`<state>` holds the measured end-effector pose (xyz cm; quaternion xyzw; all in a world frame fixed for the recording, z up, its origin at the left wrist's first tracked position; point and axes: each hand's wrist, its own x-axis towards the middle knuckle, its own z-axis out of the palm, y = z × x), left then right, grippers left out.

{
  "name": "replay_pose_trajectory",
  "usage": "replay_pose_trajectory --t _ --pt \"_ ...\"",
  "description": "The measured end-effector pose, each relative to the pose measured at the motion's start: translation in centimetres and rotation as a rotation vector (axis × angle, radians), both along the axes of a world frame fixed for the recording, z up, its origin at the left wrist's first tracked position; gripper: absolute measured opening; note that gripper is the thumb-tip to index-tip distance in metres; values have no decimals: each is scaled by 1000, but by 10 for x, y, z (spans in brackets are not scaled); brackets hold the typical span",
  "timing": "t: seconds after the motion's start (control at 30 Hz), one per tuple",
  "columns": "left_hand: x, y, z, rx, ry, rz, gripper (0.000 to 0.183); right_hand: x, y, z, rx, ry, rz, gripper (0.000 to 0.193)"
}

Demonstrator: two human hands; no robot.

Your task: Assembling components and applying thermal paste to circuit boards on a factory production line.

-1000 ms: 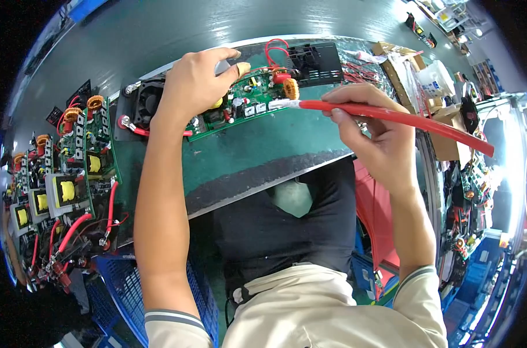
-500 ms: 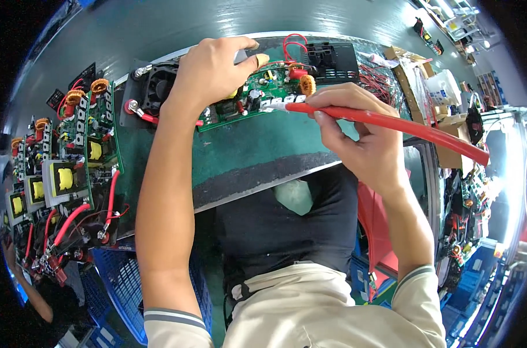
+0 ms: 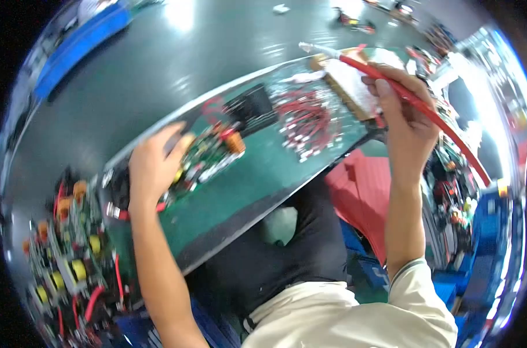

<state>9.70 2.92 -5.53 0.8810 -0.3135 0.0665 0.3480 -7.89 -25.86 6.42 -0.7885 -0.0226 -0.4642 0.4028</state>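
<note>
My right hand [image 3: 411, 98] is closed around a long red-handled brush [image 3: 417, 100], raised over the right end of the bench. The brush's whitish tip points up and left, apart from the board. On the left, my left hand [image 3: 154, 168] curls over the left part of a green circuit board [image 3: 208, 153], thumb and forefinger bent at its far side. Motion blurs this hand, and its other fingers are hidden. The board carries an orange coil [image 3: 235, 142], yellow parts and a row of pale parts. A black vented housing [image 3: 252, 109] lies beyond it, with red wires between.
Several upright circuit boards with thick red cables [image 3: 92, 301] crowd the left. Loose red wires [image 3: 310, 119] with metal ends lie on the green bench [image 3: 240, 188]. At its right end is a cardboard box [image 3: 350, 87]. Red sheeting [image 3: 362, 191] hangs beside my right forearm.
My right hand has lifted the brush off the board and carried it up and right. My view has turned toward the right, so bench and board appear tilted and further left.
</note>
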Motion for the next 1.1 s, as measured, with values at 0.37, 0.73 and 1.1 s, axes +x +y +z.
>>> replay_pose_trajectory --t 0.37,0.73,1.1 --pt "-16 -11 20 100 161 73 34 -77 -146 -89 -264 385 -390 26" --pt "-3 1 22 54 -25 -155 58 4 -216 -115 -501 803 -215 41" --pt "8 16 59 558 275 -160 90 6 64 -128 -106 321 472 48"
